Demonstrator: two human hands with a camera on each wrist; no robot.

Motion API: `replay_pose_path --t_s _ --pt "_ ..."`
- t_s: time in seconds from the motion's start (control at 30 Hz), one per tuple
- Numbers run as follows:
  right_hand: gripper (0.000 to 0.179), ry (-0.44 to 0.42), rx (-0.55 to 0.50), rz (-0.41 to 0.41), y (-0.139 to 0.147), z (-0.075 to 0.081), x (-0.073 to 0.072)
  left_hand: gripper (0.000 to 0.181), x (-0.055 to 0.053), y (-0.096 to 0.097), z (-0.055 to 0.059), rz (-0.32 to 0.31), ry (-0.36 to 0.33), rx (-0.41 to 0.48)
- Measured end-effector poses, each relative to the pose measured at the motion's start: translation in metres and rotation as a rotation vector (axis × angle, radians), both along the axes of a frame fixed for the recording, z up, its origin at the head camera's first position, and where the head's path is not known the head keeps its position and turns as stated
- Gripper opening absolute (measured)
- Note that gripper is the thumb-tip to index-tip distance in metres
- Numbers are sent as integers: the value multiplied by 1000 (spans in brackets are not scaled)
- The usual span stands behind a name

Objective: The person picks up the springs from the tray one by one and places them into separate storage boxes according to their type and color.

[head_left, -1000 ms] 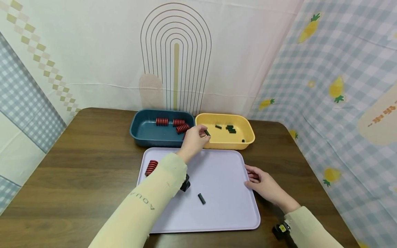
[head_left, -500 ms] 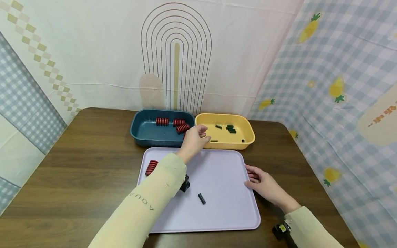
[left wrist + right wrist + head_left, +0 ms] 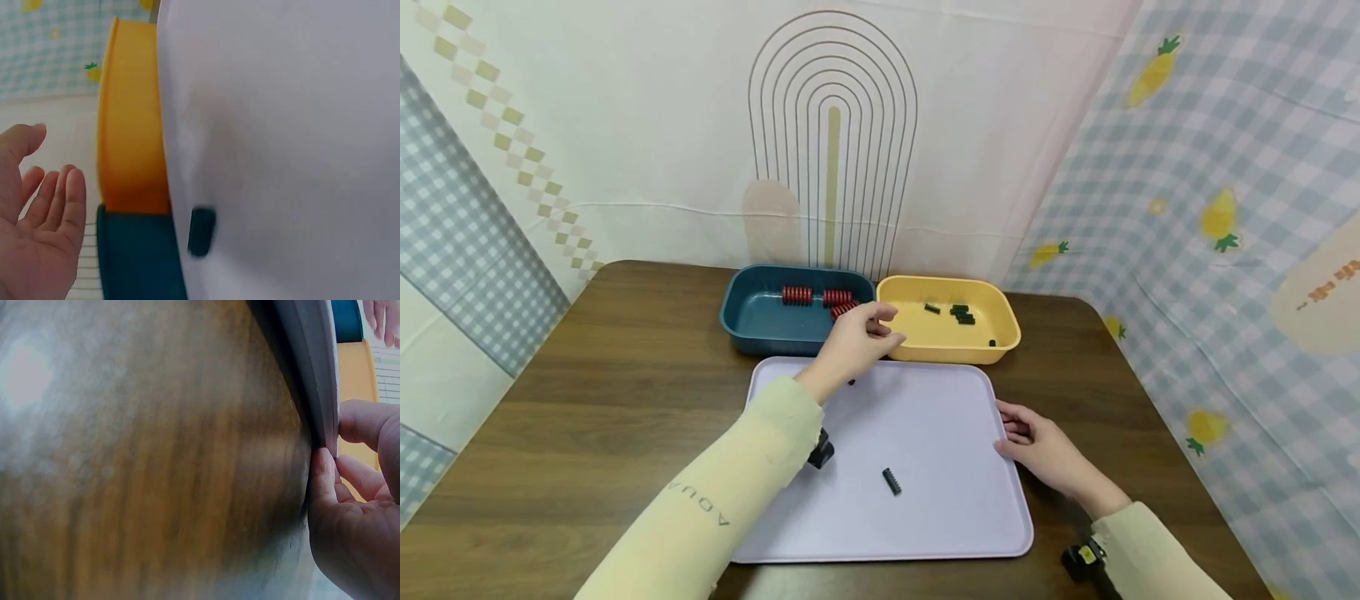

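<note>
My left hand [image 3: 859, 333] hovers over the meeting rims of the blue bin [image 3: 752, 342] and the yellow bin [image 3: 958, 354], its fingers loosely bent around nothing. Dark green springs [image 3: 958, 309] lie in the yellow bin; red springs [image 3: 797, 296] lie in the blue one. On the lilac tray [image 3: 947, 450] is one dark green spring [image 3: 891, 481]. Another dark piece [image 3: 201, 231] shows near the tray's back edge in the left wrist view. My right hand [image 3: 1045, 450] pinches the tray's right rim between thumb [image 3: 359, 422] and fingers. The left forearm covers the tray's left part.
Both bins stand side by side behind the tray on a brown wooden table [image 3: 587, 400]. A patterned cloth [image 3: 662, 125] hangs behind the table, and a checked one [image 3: 1247, 250] runs along the right side.
The left hand let a dark green spring drop into the yellow bin, then drew slightly left and toward me. Its forearm now hides the red spring on the tray. The right hand stayed put.
</note>
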State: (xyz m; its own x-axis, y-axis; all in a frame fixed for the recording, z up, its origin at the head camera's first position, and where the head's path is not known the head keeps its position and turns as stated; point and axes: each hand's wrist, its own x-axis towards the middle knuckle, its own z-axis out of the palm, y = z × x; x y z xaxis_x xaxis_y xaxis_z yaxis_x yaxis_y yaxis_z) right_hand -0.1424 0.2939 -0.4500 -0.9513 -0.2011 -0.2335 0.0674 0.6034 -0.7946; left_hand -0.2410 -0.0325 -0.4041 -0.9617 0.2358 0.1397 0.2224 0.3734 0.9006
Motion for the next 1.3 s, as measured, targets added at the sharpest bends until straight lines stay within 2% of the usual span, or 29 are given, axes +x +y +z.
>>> replay_pose_path --t_s 0.17,0.3,0.4,0.67,0.9,1.13,1.3 --pt "64 -5 1 1 1 -3 0 42 10 -24 7 -57 20 -74" --pt "64 -12 5 -5 1 -3 -1 47 21 -46 13 -90 5 -149" --pt "64 -18 8 -12 1 -2 0 48 28 -64 14 -99 -10 -206" --pt "65 -19 0 -7 1 -2 0 52 49 -109 10 -141 -9 -332" --pt "65 -5 -10 4 1 -2 0 57 64 -140 0 -163 -28 -438" --pt "64 -3 -13 -7 2 -3 0 59 70 -155 -9 -206 -11 -516" --pt "64 -2 -8 -7 1 -3 -1 57 71 -158 -15 -221 -26 -528"
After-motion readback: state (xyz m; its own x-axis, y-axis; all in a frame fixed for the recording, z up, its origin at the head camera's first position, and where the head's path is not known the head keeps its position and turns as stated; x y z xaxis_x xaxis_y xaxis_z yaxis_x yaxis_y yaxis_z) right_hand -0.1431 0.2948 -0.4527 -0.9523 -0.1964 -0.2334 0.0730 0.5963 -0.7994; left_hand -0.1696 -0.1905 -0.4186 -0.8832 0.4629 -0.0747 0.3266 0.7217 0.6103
